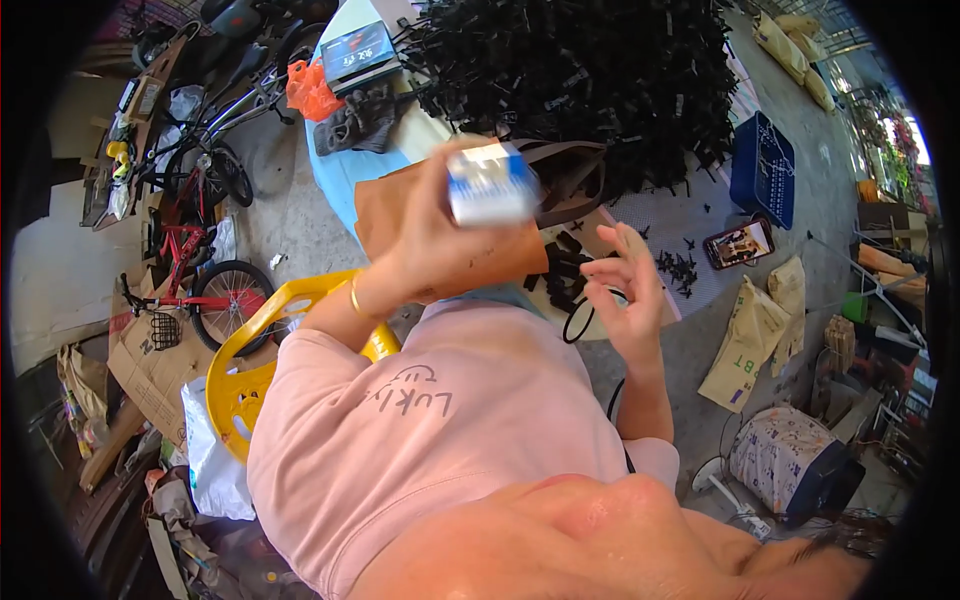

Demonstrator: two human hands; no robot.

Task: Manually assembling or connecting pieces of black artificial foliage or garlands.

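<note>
Beyond the pink shirt (pixel 480 400), the left hand (pixel 430 220) grips a blue-white box (pixel 492 187), right hand (pixel 625 295) loosely spread.

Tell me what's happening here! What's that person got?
A person is holding a small blue-and-white box up in their left hand; it looks blurry. Their right hand is raised with its fingers loosely curled. A thin black loop shows beside it, but I can't tell if they touch. In front of the person is a big pile of small black pieces. Off to the right are a phone and a blue basket.
</note>
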